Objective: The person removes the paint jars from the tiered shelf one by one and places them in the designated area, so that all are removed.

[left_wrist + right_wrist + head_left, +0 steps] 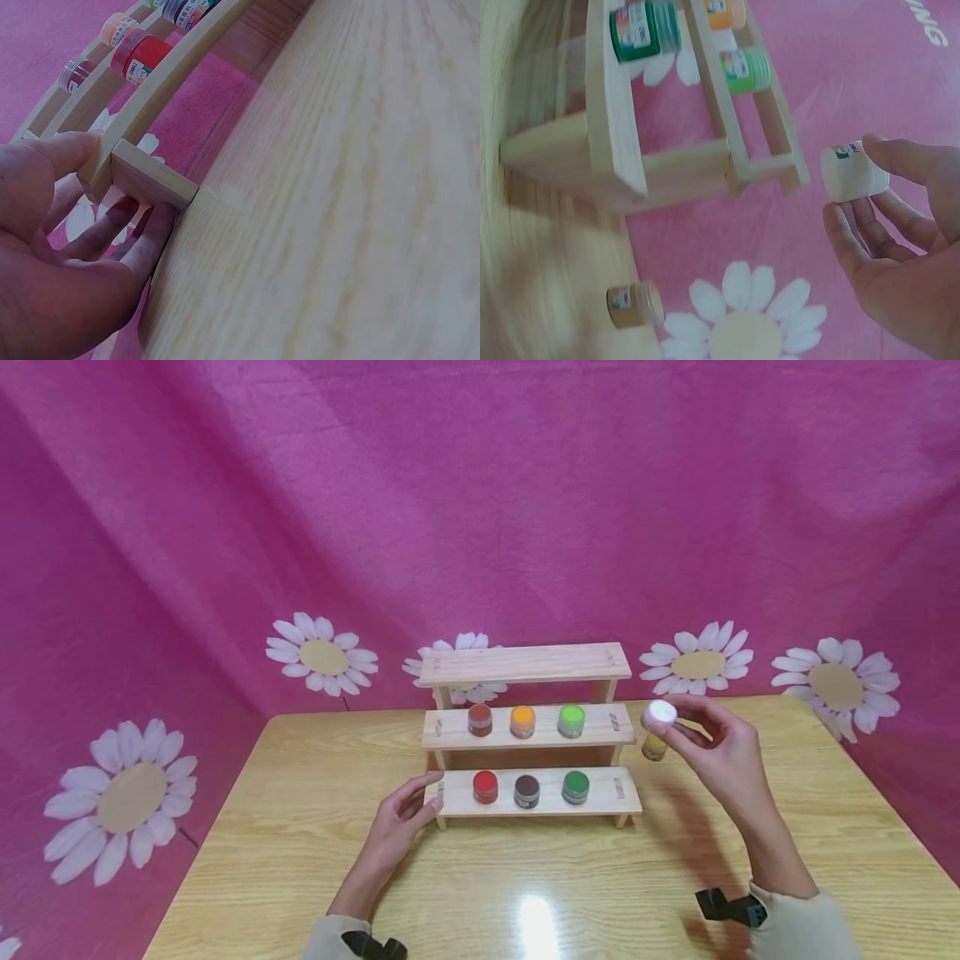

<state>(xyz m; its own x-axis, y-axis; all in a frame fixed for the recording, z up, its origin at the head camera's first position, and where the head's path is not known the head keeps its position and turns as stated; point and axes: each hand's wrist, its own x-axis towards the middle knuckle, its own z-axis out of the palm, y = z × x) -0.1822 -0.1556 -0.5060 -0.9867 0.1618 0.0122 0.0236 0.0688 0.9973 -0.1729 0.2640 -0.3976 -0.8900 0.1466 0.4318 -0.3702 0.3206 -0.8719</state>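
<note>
My right hand (716, 752) pinches a small white paint jar (662, 713) between thumb and fingers, in the air right of the wooden three-step rack (525, 666). In the right wrist view the jar (847, 174) shows a small label. Below the held jar, a yellow-ochre paint jar (654, 747) stands on the table. My left hand (397, 818) grips the left end of the bottom step, thumb on the board and fingers by its support. Red (485, 787), dark brown (527, 791) and green (576, 787) jars stand on that step.
Reddish-brown (480, 719), orange (522, 722) and light green (572, 721) jars stand on the middle step. No jar shows on the top step. A wood-grain table (337, 785) bears the rack, before a pink cloth (480, 510) with white daisies.
</note>
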